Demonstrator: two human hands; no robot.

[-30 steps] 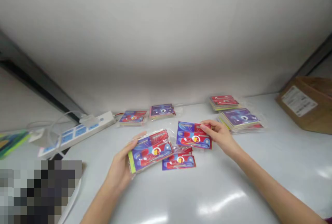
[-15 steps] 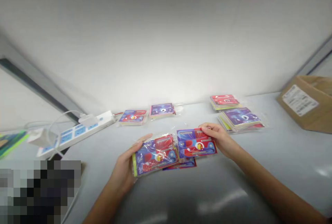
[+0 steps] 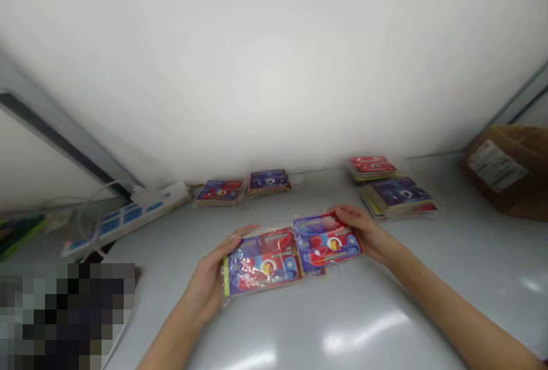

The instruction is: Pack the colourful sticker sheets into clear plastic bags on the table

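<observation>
My left hand [image 3: 209,281] grips the left end of a clear plastic packet of red and blue cards [image 3: 261,261], held just above the white table [image 3: 342,313]. My right hand [image 3: 363,233] pinches the right end of a loose red and blue card [image 3: 327,241], whose left edge meets the packet's open end. Another card [image 3: 314,271] lies on the table under them, mostly covered.
Two small card stacks [image 3: 220,192] [image 3: 269,180] lie at the back by the wall. Two larger stacks [image 3: 371,167] [image 3: 398,196] sit at the back right. A white power strip [image 3: 128,213] with cables runs along the left. A cardboard box [image 3: 505,170] stands far right.
My right hand has brought its card down and left until it meets the packet in my left hand, covering the card lying on the table. The view has shifted slightly.
</observation>
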